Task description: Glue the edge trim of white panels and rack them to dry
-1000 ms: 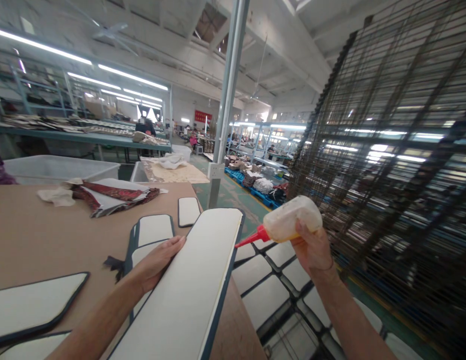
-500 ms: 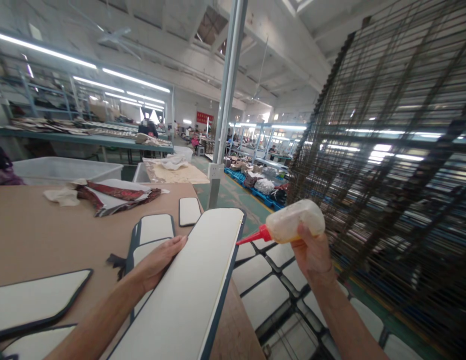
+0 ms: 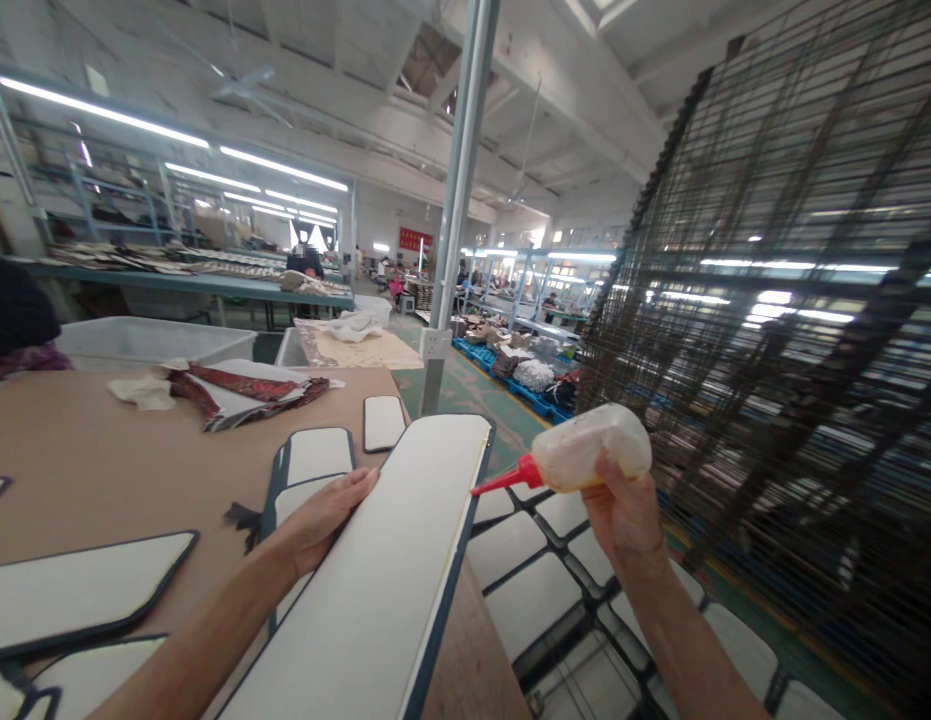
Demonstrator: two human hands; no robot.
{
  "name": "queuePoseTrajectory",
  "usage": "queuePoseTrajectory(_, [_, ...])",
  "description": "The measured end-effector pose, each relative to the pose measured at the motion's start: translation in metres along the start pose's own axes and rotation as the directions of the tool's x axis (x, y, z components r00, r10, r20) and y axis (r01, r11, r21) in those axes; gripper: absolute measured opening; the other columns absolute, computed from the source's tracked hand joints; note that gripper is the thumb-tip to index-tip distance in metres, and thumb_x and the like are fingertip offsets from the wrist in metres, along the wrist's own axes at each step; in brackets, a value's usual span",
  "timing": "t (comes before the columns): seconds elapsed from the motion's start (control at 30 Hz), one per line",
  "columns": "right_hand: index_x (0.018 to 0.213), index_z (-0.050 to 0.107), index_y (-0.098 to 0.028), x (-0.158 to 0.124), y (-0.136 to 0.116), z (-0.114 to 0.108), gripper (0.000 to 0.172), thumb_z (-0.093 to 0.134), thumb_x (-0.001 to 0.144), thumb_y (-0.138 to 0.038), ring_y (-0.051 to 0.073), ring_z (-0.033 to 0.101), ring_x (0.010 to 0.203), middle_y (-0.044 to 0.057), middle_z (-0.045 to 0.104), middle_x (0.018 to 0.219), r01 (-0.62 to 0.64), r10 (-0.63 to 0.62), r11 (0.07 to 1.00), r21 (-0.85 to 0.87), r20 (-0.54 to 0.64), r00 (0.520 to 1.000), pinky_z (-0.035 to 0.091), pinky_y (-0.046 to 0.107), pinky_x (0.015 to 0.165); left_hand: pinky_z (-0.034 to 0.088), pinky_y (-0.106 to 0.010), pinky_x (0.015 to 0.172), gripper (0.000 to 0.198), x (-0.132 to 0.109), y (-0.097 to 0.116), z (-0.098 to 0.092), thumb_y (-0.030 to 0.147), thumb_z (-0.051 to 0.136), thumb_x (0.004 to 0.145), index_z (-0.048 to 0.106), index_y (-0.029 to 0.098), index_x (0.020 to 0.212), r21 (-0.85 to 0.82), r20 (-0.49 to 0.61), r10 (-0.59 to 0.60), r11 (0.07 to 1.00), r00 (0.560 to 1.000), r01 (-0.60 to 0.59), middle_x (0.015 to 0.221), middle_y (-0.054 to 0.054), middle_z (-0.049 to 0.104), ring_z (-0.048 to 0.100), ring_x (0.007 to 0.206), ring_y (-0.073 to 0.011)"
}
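Note:
A long white panel with dark edging [image 3: 390, 560] slants up from the bottom of the view, its far end rounded. My left hand [image 3: 334, 515] is closed on the panel's left edge, thumb and fingers near its upper part. In my right hand [image 3: 622, 500] is a translucent squeeze bottle [image 3: 589, 447] with yellowish liquid inside, tipped on its side. Its red nozzle [image 3: 510, 476] points left, and the tip meets the panel's right edge. A thin yellowish line runs along that edge.
On the brown table [image 3: 300, 395] lie smaller white panels [image 3: 320, 455], another large panel [image 3: 82, 590] and a heap of fabric scraps [image 3: 247, 390]. More edged panels [image 3: 532, 590] spread out low on the right. A tall wire rack [image 3: 780, 330] stands beyond them. A person [image 3: 19, 315] is at far left.
The view has shifted slightly left, so the surroundings sit further right. Both hands keep their holds, and the nozzle stays at nearly the same spot on the panel's edge.

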State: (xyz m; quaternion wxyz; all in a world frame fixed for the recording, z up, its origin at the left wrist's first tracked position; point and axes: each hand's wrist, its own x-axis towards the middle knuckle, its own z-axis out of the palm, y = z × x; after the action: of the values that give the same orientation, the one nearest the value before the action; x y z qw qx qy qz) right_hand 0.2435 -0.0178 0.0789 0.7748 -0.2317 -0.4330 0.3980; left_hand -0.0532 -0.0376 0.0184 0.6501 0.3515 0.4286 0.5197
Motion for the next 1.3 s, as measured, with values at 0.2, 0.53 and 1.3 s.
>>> queuePoseTrajectory(0.2, [0.078,0.072,-0.021,-0.002,-0.001,0.002,0.03,0.088,0.056,-0.034,0.022,0.068,0.071,0.002,0.074,0.077,0.018,-0.017,1.0,-0.011,0.008,1.0,0.054,0.047,0.088,0.054,-0.023,0.052,0.028,-0.002,0.001,0.001,0.03,0.082,0.065,0.063,0.016,0.081,-0.015,-0.022,-0.009,1.0,1.0,0.008,0.067,-0.002,0.071,0.066,0.055,-0.0156])
queuePoseTrajectory(0.53, [0.085,0.074,-0.023,-0.013,-0.001,0.002,0.033,0.088,0.057,-0.032,0.022,0.069,0.067,0.002,0.076,0.079,-0.047,0.045,0.998,0.03,0.062,0.997,0.056,0.045,0.087,0.053,-0.022,0.051,0.02,0.003,0.006,-0.001,0.028,0.075,0.074,0.06,0.016,0.08,-0.002,-0.046,0.001,1.0,0.999,-0.001,0.066,-0.003,0.07,0.064,0.054,-0.0143])
queuePoseTrajectory(1.3, [0.096,0.074,-0.025,-0.047,0.006,0.002,0.035,0.084,0.064,-0.037,0.024,0.071,0.075,0.006,0.076,0.083,-0.101,0.098,0.995,0.019,0.138,0.986,0.057,0.042,0.083,0.05,-0.023,0.043,0.024,0.029,0.023,-0.013,0.029,0.075,0.072,0.054,0.018,0.067,0.06,-0.101,0.02,0.998,0.995,-0.014,0.053,0.001,0.061,0.059,0.045,-0.0145])
